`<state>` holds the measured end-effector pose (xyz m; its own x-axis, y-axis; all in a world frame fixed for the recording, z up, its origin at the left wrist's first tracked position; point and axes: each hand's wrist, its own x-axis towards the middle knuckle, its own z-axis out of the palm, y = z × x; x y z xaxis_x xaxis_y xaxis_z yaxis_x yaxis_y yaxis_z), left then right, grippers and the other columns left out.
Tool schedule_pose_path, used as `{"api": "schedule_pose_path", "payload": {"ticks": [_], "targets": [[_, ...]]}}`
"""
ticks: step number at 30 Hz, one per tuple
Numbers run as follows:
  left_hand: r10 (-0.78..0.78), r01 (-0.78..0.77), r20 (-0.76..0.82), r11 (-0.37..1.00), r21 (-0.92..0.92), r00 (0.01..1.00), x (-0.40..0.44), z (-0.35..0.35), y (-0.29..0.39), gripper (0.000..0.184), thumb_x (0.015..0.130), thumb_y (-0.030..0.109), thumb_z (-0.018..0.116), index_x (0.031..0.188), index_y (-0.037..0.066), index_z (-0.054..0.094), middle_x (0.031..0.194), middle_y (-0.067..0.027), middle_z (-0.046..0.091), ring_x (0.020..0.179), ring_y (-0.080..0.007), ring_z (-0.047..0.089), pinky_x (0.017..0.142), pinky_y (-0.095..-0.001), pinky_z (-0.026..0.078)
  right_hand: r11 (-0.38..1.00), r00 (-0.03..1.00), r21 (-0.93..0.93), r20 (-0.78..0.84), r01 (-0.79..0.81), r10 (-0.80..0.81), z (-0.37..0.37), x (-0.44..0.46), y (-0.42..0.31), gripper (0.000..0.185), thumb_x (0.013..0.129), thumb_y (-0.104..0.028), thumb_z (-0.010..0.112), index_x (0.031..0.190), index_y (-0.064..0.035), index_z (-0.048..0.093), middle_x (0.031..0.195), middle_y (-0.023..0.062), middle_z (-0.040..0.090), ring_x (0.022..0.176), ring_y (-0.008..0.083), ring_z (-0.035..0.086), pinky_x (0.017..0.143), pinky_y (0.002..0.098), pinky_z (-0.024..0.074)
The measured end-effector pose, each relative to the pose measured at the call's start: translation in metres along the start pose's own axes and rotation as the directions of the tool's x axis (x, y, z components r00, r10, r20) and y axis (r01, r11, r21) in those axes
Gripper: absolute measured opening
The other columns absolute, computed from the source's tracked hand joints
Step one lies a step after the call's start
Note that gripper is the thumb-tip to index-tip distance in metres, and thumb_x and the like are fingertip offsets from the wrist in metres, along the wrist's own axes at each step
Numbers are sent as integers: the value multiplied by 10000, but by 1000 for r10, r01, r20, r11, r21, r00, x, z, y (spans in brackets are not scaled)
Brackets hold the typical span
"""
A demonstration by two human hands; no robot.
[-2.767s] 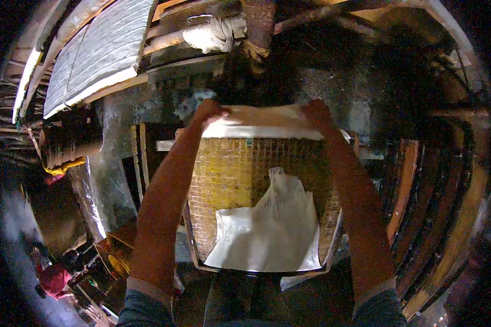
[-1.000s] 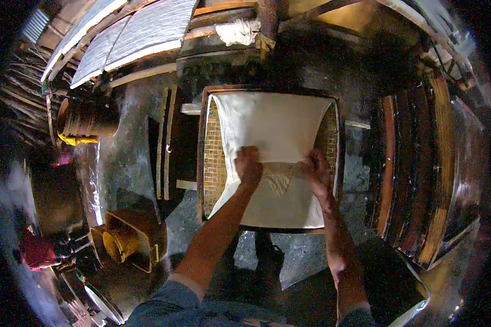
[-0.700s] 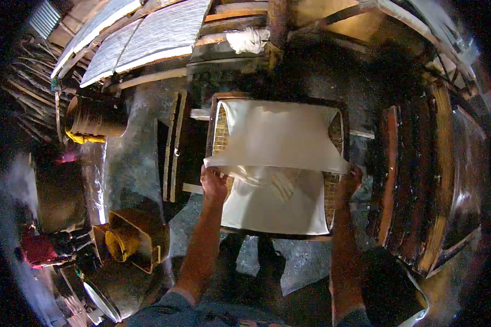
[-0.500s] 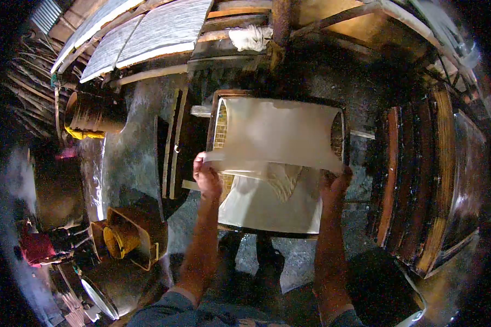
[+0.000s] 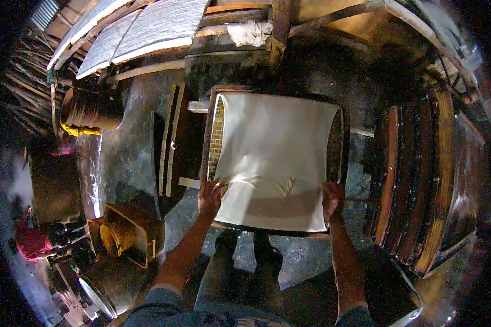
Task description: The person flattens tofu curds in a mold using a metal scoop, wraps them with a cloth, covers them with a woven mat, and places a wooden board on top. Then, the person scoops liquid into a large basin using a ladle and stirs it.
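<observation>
A thin white cloth [image 5: 273,136] lies over a shallow wooden frame [image 5: 208,136] in front of me. Part of a tan gridded surface [image 5: 216,133] shows along the left side, where the cloth curves inward. My left hand [image 5: 209,199] is closed at the left edge of the cloth, fingers pinching it. At the opposite edge, my right hand [image 5: 333,201] has its fingers curled on the cloth. Wrinkles and a small bunched fold cross the cloth between my hands. What lies beneath the cloth is hidden.
To the right stands a stack of dark wooden frames [image 5: 412,180]. A tub [image 5: 147,234] with a yellow container [image 5: 114,240] sits lower left, near a person in a red top [image 5: 34,240]. A metal drum [image 5: 90,111] and long wooden bars [image 5: 172,141] are on the left.
Both hands have moved toward me, drawing the raised cloth edge down over the near part of the frame. The cloth now covers most of it.
</observation>
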<state>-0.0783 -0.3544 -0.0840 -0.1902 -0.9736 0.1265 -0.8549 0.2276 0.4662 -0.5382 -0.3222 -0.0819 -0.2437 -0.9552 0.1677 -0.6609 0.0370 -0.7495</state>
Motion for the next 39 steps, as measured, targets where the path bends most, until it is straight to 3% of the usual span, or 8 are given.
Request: {"api": "schedule_pose_path", "payload": {"ticks": [2, 4, 6, 8, 10, 11, 15, 39], "targets": [[77, -79, 21, 975, 206, 997, 4, -32, 30, 216, 769, 57, 551, 980, 80, 591, 1075, -97, 566, 1009, -314, 510, 821, -409, 439, 990, 993, 90, -41, -109, 113, -6, -18, 1, 182, 683, -33, 577, 864, -38, 595, 881, 91, 571, 826, 242, 547, 743, 337, 450], [-410, 371, 19, 802, -467, 912, -47, -11, -20, 238, 815, 130, 518, 1043, 90, 570, 1134, -101, 542, 1054, -321, 489, 849, -424, 429, 942, 963, 221, -41, -253, 268, -21, -44, -2, 184, 689, -41, 577, 873, -38, 593, 884, 89, 572, 828, 238, 548, 743, 335, 452], [-734, 528, 68, 418, -739, 676, -99, 10, -45, 289, 859, 220, 463, 1108, 96, 542, 1168, -102, 531, 1068, -323, 489, 863, -430, 427, 868, 910, 305, -11, -393, 416, -35, -77, 5, 186, 696, -49, 578, 881, -38, 592, 887, 87, 573, 829, 235, 549, 742, 333, 453], [-929, 548, -71, 274, -791, 363, -132, 21, -51, 374, 902, 326, 389, 1174, 99, 507, 1176, -102, 534, 1049, -321, 511, 864, -428, 433, 782, 841, 355, 24, -512, 540, -40, -115, 23, 189, 702, -58, 578, 890, -38, 591, 891, 85, 574, 830, 232, 550, 742, 331, 455], [-626, 205, 396, -356, -912, 672, -144, 22, -46, 462, 902, 410, 343, 1203, 91, 488, 1174, -106, 535, 1033, -310, 525, 861, -421, 440, 708, 775, 372, 52, -600, 630, -40, -145, 32, 192, 709, -66, 578, 899, -38, 589, 894, 83, 575, 832, 228, 551, 742, 329, 456], [-521, 168, 468, -522, -836, 714, -145, 26, -40, 461, 901, 410, 345, 1202, 91, 489, 1171, -107, 536, 1030, -310, 526, 859, -421, 441, 680, 751, 378, 64, -628, 658, -37, -157, 37, 194, 712, -70, 578, 903, -38, 589, 895, 82, 576, 832, 226, 551, 742, 328, 457], [-757, 215, 449, -395, -893, 474, -127, 46, -22, 458, 901, 408, 352, 1199, 90, 492, 1162, -108, 542, 1020, -308, 532, 854, -421, 445, 616, 693, 391, 84, -684, 716, -17, -180, 51, 201, 726, -87, 578, 920, -38, 586, 902, 78, 578, 835, 219, 553, 741, 324, 460], [-685, 348, 561, -441, -827, 465, -91, 9, -40, 439, 896, 396, 391, 1182, 87, 515, 1106, -115, 575, 959, -300, 569, 821, -419, 472, 592, 608, 245, -11, -768, 794, -17, -198, 53, 264, 805, -187, 579, 1024, -39, 570, 940, 54, 592, 851, 178, 563, 738, 300, 477]]}}
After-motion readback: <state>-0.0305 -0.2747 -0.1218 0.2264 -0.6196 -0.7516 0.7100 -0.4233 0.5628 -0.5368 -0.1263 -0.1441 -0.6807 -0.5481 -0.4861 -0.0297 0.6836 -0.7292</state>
